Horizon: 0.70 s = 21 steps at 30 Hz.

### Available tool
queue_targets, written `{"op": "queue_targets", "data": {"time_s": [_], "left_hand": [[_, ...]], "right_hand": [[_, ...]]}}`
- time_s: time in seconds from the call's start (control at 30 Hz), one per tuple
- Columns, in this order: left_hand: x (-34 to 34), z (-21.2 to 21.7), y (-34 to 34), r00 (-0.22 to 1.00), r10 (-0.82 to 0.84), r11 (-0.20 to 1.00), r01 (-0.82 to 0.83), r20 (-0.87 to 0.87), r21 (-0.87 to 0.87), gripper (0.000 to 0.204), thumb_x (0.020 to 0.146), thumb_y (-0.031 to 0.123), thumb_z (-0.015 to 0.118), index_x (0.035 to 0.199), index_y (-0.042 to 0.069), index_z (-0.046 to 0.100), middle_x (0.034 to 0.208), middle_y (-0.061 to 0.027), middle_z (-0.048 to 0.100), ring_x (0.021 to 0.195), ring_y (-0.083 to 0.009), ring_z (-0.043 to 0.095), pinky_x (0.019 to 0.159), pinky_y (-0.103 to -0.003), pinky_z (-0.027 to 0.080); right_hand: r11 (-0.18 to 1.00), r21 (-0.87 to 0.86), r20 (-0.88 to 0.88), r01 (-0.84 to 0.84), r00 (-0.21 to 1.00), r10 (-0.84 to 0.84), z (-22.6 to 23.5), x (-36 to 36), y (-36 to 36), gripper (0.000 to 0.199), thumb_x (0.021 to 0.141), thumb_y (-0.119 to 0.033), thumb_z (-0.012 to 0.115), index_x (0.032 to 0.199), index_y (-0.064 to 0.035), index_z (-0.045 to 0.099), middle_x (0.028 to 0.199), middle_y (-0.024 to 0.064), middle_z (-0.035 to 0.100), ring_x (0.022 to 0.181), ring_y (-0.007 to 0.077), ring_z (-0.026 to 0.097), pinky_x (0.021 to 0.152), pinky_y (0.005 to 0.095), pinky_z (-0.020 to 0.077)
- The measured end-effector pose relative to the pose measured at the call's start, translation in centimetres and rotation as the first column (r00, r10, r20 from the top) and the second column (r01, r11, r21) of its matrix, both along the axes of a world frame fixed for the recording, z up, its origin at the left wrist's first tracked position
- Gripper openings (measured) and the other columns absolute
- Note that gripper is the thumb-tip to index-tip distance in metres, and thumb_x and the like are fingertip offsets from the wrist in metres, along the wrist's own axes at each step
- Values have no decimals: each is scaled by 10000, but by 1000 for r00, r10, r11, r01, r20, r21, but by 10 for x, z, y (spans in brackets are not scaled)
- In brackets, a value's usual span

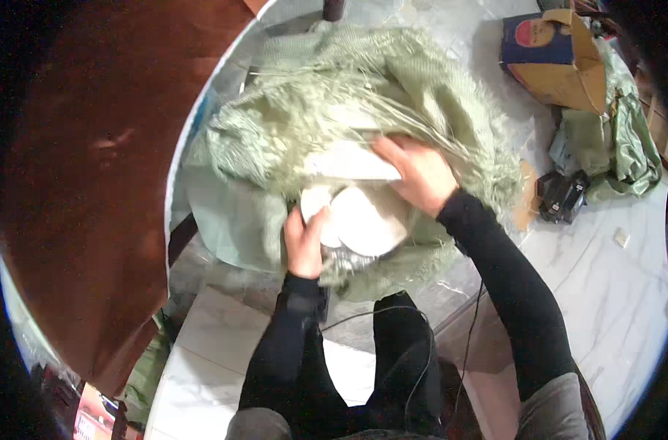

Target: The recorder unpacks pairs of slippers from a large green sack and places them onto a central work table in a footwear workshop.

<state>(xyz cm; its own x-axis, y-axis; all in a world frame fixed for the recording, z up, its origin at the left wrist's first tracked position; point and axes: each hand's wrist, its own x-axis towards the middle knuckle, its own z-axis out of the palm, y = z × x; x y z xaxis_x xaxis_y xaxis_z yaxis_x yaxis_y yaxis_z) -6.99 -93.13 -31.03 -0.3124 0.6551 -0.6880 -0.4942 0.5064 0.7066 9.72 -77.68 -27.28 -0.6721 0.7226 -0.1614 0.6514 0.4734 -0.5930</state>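
A pale green woven sack (436, 70) with frayed edges lies spread open in front of me. White pieces, glossy in the light, sit in its opening; their exact kind is not clear. My left hand (303, 246) closes on the edge of a white rounded piece (315, 204) at the near left of the opening. Beside that piece lies a larger white round piece (370, 220). My right hand (422, 174) reaches in from the right, its fingers gripping the end of a long white piece (348, 163) farther back. Some clear plastic (352, 260) shows below the round pieces.
A round table with a brown cover (106, 176) fills the left side, close to the sack. At the far right stand an open blue cardboard box (550, 59), a green bag (631, 143) and a black object (561, 196) on the marble-patterned floor (587, 286). A thin cable (425, 352) crosses my legs.
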Motion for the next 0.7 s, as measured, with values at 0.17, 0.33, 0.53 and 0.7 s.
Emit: {"op": "queue_targets", "data": {"time_s": [0.17,0.33,0.53,0.7], "left_hand": [[13,141,-36,995,-9,1000,6,-104,-28,212,807,86,601,974,-41,572,867,-40,607,759,-97,545,698,-246,444],[13,284,-58,996,-12,995,21,83,-102,231,808,65,587,1003,-56,566,890,-35,602,776,-79,547,688,-240,434],[8,426,-77,958,-41,995,65,283,-76,254,801,53,577,1026,-62,552,913,-61,616,795,-102,578,714,-248,454],[6,511,-72,912,-245,969,232,328,80,267,800,73,594,1026,-63,550,899,-67,616,766,-104,597,672,-245,489]], "right_hand": [[993,-107,-117,-48,992,36,96,24,-41,462,633,-105,638,1076,-120,508,774,124,531,736,317,579,628,401,478],[949,-311,-165,-43,986,-10,219,34,-78,484,629,-129,661,1080,-81,493,858,168,572,749,352,595,639,410,487],[952,-279,-199,-122,978,66,367,49,-95,492,671,-175,670,1096,-22,477,840,210,586,724,375,597,635,408,484],[976,-159,11,-151,988,155,496,56,-92,376,709,-238,633,931,-18,424,766,213,589,701,394,588,611,436,466]]}}
